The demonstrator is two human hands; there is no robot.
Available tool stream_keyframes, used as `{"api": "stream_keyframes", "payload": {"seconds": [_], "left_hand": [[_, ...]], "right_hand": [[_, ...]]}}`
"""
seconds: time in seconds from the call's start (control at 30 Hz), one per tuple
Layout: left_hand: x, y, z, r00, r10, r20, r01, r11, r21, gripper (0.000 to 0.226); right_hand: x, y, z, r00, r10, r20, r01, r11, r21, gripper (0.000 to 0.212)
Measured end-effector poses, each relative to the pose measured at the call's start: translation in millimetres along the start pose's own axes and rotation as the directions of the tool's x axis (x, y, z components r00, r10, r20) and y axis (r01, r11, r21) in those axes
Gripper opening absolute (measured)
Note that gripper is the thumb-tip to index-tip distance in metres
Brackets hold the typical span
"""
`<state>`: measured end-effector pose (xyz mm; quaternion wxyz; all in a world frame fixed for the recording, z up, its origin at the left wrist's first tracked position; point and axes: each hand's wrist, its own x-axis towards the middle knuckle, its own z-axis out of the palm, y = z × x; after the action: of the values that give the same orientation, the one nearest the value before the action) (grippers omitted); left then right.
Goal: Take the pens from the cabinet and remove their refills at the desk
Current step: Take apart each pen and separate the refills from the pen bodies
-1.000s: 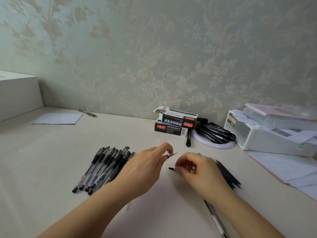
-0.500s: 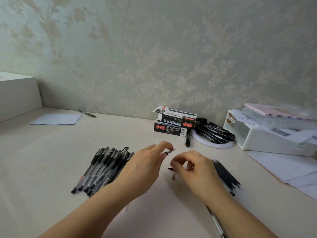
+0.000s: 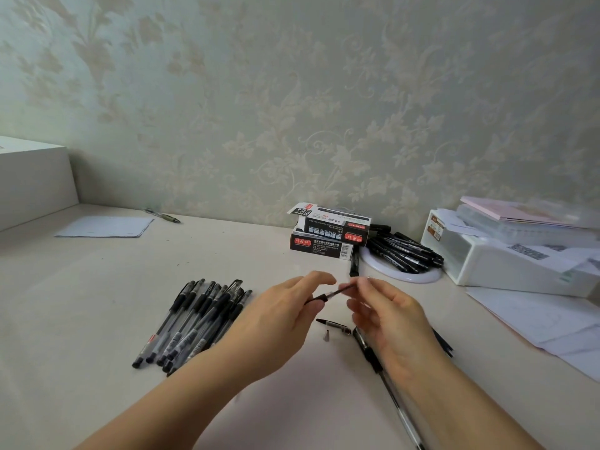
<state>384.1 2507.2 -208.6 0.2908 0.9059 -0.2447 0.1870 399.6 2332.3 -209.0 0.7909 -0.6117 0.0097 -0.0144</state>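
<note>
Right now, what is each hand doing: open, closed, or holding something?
Left hand: closed, pinching one end of the thin refill.
Right hand: closed, fingertips pinching the refill's other end.

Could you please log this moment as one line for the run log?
left hand: holds pen | right hand: pinches its far end | pen pile: on desk

A home study corner.
Floral wallpaper (image 3: 292,92) is seen behind a desk (image 3: 81,303) strewn with pens (image 3: 194,319), pen boxes (image 3: 328,235) and papers (image 3: 535,316).
</note>
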Motion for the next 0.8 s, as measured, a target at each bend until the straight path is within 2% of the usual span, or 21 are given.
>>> {"api": "stream_keyframes", "payload": {"seconds": [0.1,0.2,0.27,0.3,0.37,0.43,0.53,0.8], "left_hand": [[-0.4,-1.8,0.1,0.999,-0.032,-0.01,0.032,0.999,0.029,0.027],[-0.3,-3.6,-0.1,0.999,-0.045,-0.031,0.046,0.997,0.054,0.025],[-0.5,-6.1,-0.7,0.997,-0.062,-0.051,0.066,0.995,0.071,0.023],[-0.6,-7.8,-1.2,0.995,-0.077,-0.063,0.081,0.994,0.075,0.021],[-0.3,-11.2,-2.2,0.99,-0.117,-0.08,0.124,0.989,0.084,0.018],[0.7,-14.7,-3.2,0.983,-0.158,-0.093,0.166,0.982,0.09,0.015],[1.7,-18.8,-3.7,0.973,-0.194,-0.127,0.205,0.975,0.084,0.013],[2.9,-20.8,-6.3,0.955,-0.265,-0.132,0.277,0.957,0.084,0.011]], "right_hand": [[10.0,-7.2,-11.2,0.972,-0.095,-0.215,0.11,0.992,0.06,0.019],[19.1,-13.1,-28.0,0.92,-0.208,-0.333,0.201,0.978,-0.056,0.019],[23.5,-14.1,-40.5,0.908,-0.299,-0.293,0.212,0.932,-0.292,0.019],[25.2,-14.0,-46.3,0.905,-0.347,-0.245,0.212,0.869,-0.448,0.018],[27.8,-13.0,-55.2,0.893,-0.427,-0.142,0.215,0.683,-0.698,0.014],[27.9,-10.9,-61.5,0.885,-0.458,-0.081,0.19,0.515,-0.836,0.012],[27.0,-5.2,-66.2,0.897,-0.441,-0.034,0.128,0.333,-0.934,0.013],[25.2,-3.6,-63.4,0.917,-0.396,-0.047,0.058,0.25,-0.966,0.014]]}}
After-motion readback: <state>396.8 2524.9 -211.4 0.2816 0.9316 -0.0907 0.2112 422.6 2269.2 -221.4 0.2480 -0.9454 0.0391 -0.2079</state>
